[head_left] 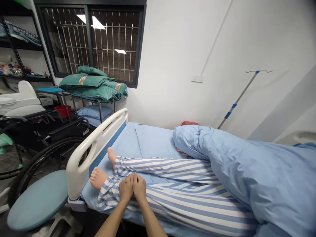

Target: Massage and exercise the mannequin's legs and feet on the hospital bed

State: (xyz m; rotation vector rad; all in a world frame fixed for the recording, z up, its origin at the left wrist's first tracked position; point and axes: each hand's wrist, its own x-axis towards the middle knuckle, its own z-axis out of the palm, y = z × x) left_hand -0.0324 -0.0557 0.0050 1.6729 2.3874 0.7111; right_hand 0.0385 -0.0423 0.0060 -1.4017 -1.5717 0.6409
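Observation:
My left hand [126, 188] and my right hand [139, 187] lie side by side, touching, on the nearer lower leg of a figure lying on a bed. Both have their fingers curled down over the leg, with the fingertips hidden. Blue-and-white striped trousers [177, 200] cover the legs. Two bare feet [98, 178] with a smooth, doll-like look point toward the footboard. A light blue quilt [237, 164] is folded back over the upper body, and part of a hand [182, 152] shows at its edge.
A white footboard [74, 164] closes the bed's left end. Beyond it stand a round blue stool seat [39, 200] and a black wheelchair [49, 141]. Green folded quilts [98, 85] lie on a rack under the window. An IV pole [238, 98] rises behind the bed.

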